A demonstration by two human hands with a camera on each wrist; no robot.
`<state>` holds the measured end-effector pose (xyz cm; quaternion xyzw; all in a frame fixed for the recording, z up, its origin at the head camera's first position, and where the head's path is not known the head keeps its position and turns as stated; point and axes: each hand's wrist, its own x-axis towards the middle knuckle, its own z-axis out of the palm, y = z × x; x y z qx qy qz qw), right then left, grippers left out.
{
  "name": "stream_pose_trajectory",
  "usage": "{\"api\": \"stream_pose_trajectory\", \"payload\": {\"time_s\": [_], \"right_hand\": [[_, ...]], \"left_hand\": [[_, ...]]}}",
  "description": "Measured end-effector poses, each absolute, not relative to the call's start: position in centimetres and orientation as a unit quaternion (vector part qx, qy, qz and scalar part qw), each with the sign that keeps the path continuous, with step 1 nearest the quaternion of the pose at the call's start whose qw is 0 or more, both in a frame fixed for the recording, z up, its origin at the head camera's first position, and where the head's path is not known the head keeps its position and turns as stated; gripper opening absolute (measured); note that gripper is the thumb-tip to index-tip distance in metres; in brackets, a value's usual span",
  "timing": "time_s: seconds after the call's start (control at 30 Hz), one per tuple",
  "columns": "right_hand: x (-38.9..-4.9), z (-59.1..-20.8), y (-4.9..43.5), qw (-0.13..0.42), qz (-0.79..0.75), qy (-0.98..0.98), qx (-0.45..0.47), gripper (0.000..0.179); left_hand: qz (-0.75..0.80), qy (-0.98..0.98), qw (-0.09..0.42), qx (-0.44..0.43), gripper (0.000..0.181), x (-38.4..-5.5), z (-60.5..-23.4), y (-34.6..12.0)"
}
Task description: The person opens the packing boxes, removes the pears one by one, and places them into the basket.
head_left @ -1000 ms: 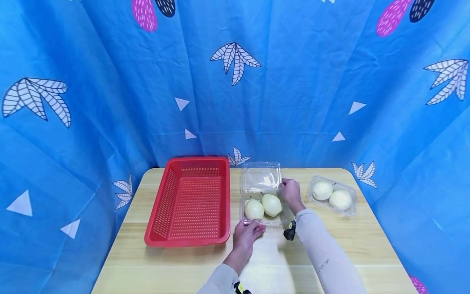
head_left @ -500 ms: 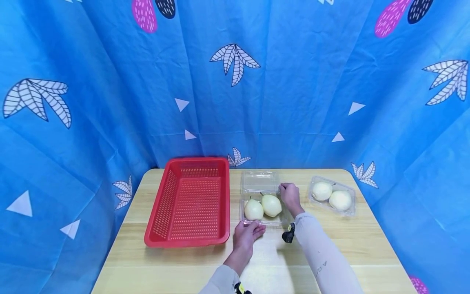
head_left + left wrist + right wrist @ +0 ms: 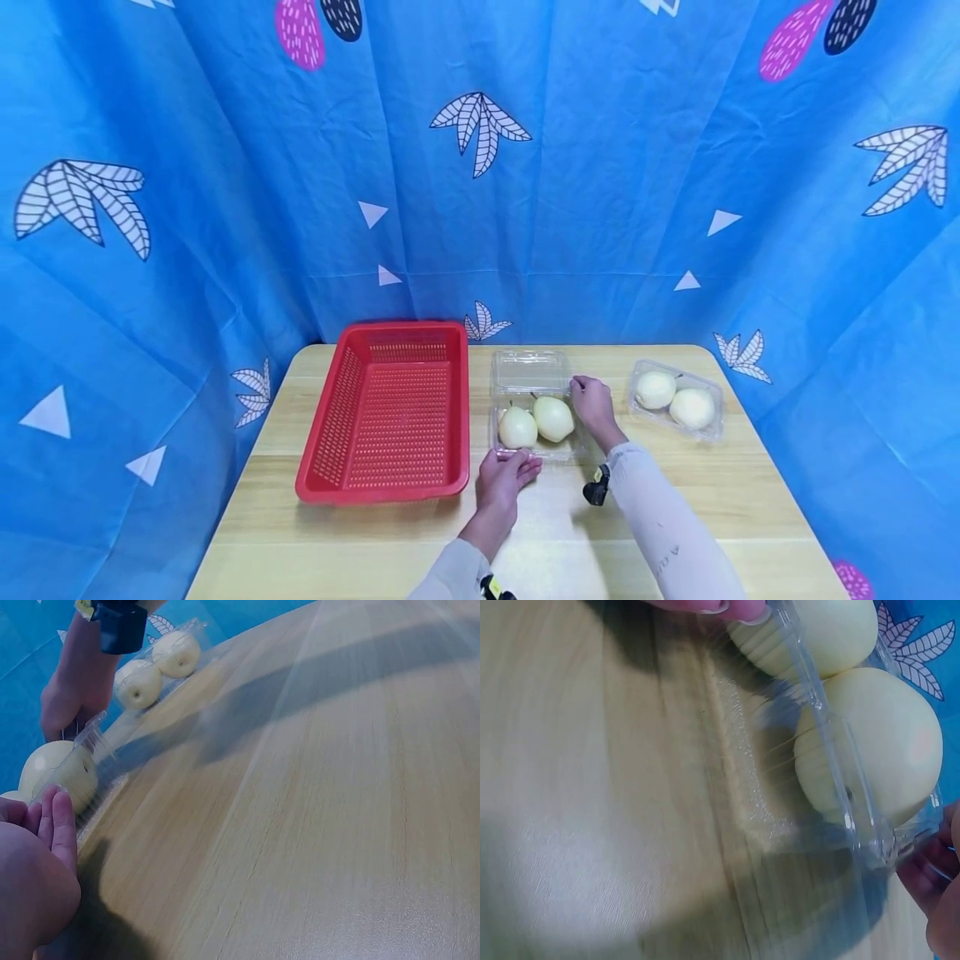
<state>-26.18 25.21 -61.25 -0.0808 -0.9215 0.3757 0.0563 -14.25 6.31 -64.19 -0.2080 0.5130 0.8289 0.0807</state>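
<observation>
Two pale yellow pears (image 3: 553, 419) sit in a clear plastic clamshell box (image 3: 555, 452) in mid-table. Its clear lid (image 3: 531, 370) is folded back behind them. At the front rim my left hand (image 3: 498, 483) pinches the box edge, some fingers extended to the right. My right hand (image 3: 594, 402) grips the box's right side near the lid fold. In the right wrist view, the right hand's fingers (image 3: 922, 879) hold the clear plastic corner beside a pear (image 3: 870, 746). The left wrist view shows the left fingers (image 3: 64, 829) against the front wall.
A red perforated plastic basket (image 3: 401, 425) stands left of the box. On the right lies another clear box (image 3: 647, 410) with two pears (image 3: 692, 408). The wooden table (image 3: 337, 558) ends at a blue patterned curtain (image 3: 600, 183).
The lid has tipped farther back and lower, with my right hand shifting slightly down alongside it. My left hand has stayed at the front rim.
</observation>
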Motion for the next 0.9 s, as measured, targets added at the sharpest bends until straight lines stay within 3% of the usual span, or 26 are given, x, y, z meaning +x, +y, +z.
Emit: {"api": "stream_pose_trajectory", "payload": {"time_s": [0.43,0.9], "right_hand": [[-23.3,-61.4,26.2,0.087,0.269,-0.958,0.044,0.037],[-20.7,-61.6,26.8,0.145,0.208,-0.962,0.099,0.034]], "left_hand": [[0.834,0.506,0.084,-0.203,0.023,-14.5,-64.2,6.2],[0.836,0.502,0.084,-0.206,0.024,-14.2,-63.9,6.3]]}}
